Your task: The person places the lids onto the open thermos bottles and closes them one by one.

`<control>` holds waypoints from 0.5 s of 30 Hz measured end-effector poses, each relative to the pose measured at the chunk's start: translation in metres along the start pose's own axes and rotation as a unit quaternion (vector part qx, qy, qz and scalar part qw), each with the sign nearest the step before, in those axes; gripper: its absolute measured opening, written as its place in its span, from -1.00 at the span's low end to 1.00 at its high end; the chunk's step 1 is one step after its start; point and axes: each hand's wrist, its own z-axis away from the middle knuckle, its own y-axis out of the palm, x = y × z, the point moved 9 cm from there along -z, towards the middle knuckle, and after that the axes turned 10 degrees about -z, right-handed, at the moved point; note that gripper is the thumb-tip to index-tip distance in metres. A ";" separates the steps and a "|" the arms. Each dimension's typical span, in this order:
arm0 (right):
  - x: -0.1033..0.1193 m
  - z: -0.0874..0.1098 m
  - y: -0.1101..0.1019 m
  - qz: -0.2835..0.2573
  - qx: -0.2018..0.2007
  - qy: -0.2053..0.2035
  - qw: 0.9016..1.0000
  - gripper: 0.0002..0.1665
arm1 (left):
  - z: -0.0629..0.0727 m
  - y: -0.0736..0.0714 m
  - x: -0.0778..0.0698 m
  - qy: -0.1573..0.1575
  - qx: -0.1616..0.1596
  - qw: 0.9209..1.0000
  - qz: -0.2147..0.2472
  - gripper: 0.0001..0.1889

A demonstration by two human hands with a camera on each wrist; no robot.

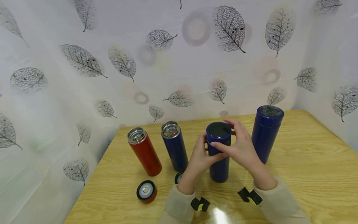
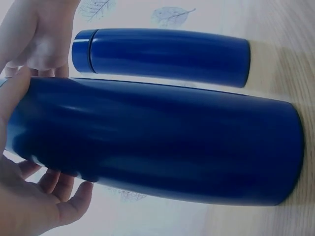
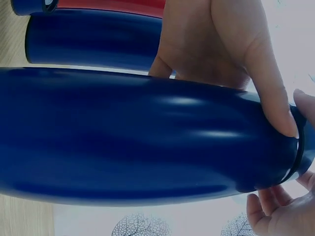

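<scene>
Head view: the left hand [image 1: 199, 157] gripped the held bottle [image 1: 219, 169] just below its lid [image 1: 219, 130], and the right hand [image 1: 241, 145] pinched the lid; the bottle stood upright on the wood-grain desk [image 1: 307, 161], before a leaf-print sheet [image 1: 167, 68]. Left wrist view: a capped bottle [image 2: 170, 56] stood nearby. Right wrist view: both hands met around the neck. Judged step: turning the lid, direction undetermined; the next move called for a steady left grip.

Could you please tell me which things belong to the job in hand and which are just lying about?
Job in hand:
left hand
right hand
gripped blue bottle
bottle lid

Seemingly just lying about:
open red bottle
open blue bottle
red cap
blue cap
lidded blue bottle on the right
</scene>
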 end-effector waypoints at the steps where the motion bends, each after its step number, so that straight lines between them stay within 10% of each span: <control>1: 0.000 0.000 0.000 0.002 -0.001 0.000 1.000 -0.13 | 0.000 0.000 0.000 -0.002 0.000 1.000 -0.001 -0.31; 15: 0.007 0.001 0.003 -0.068 0.070 -0.020 0.995 -0.21 | 0.001 -0.001 -0.003 0.023 0.069 0.996 0.045 -0.26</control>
